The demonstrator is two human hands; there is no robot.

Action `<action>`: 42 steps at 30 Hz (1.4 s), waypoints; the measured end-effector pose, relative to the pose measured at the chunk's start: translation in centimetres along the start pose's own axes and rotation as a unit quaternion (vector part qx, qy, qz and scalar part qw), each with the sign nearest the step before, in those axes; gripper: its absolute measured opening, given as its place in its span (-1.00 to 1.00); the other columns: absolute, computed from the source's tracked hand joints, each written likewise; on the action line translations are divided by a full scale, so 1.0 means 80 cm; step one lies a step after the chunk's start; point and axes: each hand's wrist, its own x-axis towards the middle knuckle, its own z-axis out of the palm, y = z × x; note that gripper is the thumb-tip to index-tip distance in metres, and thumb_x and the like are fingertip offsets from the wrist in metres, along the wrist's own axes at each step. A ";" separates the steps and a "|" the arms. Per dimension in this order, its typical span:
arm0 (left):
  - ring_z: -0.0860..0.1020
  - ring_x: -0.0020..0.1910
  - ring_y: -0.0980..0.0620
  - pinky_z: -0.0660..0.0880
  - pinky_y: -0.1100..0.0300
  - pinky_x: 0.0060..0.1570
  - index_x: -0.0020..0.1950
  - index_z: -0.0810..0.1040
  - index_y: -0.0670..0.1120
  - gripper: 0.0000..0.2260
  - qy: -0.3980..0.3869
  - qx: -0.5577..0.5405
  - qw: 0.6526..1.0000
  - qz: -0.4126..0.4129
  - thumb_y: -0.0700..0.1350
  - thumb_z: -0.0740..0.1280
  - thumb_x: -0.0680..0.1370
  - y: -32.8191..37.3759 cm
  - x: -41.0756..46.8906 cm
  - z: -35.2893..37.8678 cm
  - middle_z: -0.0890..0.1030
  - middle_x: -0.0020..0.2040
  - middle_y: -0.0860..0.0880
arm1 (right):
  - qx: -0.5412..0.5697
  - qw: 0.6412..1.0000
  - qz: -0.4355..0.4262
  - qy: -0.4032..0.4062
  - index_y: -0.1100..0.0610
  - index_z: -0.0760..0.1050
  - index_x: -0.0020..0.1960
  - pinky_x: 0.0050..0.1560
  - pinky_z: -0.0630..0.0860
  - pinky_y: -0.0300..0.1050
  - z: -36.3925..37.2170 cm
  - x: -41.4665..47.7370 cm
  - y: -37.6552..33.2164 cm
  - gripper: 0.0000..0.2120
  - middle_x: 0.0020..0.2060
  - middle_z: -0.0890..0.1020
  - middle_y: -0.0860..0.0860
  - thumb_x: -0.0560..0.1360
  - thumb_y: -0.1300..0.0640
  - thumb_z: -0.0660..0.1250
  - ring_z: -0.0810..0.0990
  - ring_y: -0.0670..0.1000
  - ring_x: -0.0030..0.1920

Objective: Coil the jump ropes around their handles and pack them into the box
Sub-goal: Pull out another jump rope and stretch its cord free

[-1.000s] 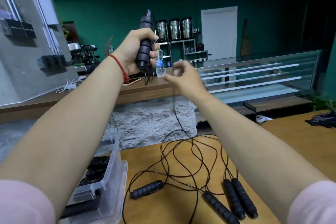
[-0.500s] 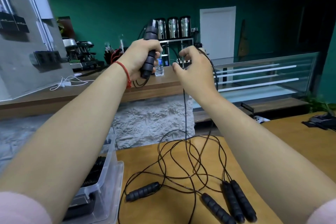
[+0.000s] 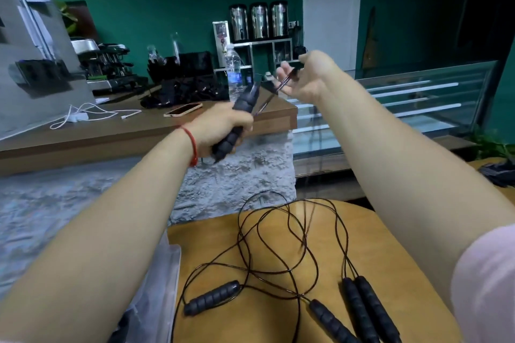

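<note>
My left hand [image 3: 220, 131] grips a black ribbed jump rope handle [image 3: 239, 120], held up and tilted away from me. My right hand [image 3: 309, 75] is raised to its right and pinches the thin black cord [image 3: 281, 86] that runs from the handle's top. The cord hangs down blurred to a tangle of black cords [image 3: 278, 234] on the wooden table [image 3: 390, 273]. On the table lie a single handle [image 3: 211, 298], another handle [image 3: 331, 320] and a pair of handles [image 3: 367, 312] side by side. The clear plastic box [image 3: 158, 287] stands at the table's left edge, mostly behind my left arm.
A wooden counter [image 3: 139, 131] beyond the table carries a phone [image 3: 182, 110], a white cable, a water bottle [image 3: 234, 72] and a coffee machine. A glass display case [image 3: 418, 103] stands at right. Dark cloth [image 3: 498, 172] lies on the far right table.
My left hand has dropped lower and tilted the handle forward. My right hand has swung out to the right, drawing the cord from the handle's top. The view has shifted slightly.
</note>
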 end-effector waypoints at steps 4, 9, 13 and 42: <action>0.26 -0.44 0.01 0.25 0.24 -0.42 -0.15 0.35 -0.06 -0.78 -0.079 0.061 0.985 -0.144 -0.18 0.40 0.41 -0.076 0.018 0.013 0.32 -0.33 -0.11 | -0.069 0.992 -0.059 0.088 0.15 0.40 -0.18 -0.33 0.54 -0.10 -0.026 0.048 -0.016 -0.66 -0.41 0.40 0.05 0.66 0.29 -0.05 0.36 0.01 -0.48; 0.45 -0.40 -0.04 0.44 0.18 -0.38 -0.08 0.45 -0.10 -0.84 -0.056 0.008 0.985 -0.160 -0.19 0.43 0.47 -0.128 0.039 0.031 0.46 -0.25 -0.14 | -0.181 0.978 -0.060 0.087 0.07 0.44 -0.08 -0.45 0.29 -0.24 -0.069 0.102 0.012 -0.69 -0.44 0.38 -0.05 0.73 0.21 0.00 0.24 -0.07 -0.52; 0.54 -0.31 -0.09 0.55 0.06 -0.24 -0.07 0.51 -0.12 -0.91 0.013 -0.042 0.991 -0.126 -0.20 0.41 0.50 -0.157 0.058 0.053 0.56 -0.25 -0.15 | -0.112 0.981 -0.039 0.152 0.11 0.51 0.06 -0.48 0.33 -0.30 -0.119 0.141 0.052 -0.76 -0.46 0.46 -0.04 0.73 0.17 0.07 0.32 -0.08 -0.59; 0.58 -0.14 -0.05 0.49 0.06 -0.08 0.10 0.54 0.08 -0.79 0.130 0.043 0.990 -0.041 -0.06 0.48 0.51 -0.239 0.078 0.055 0.56 -0.13 0.02 | -0.444 0.894 -0.055 0.019 0.04 0.63 0.18 0.16 0.52 -0.05 -0.189 0.187 0.221 -0.82 0.17 0.67 0.02 0.66 0.18 0.30 0.61 0.04 0.15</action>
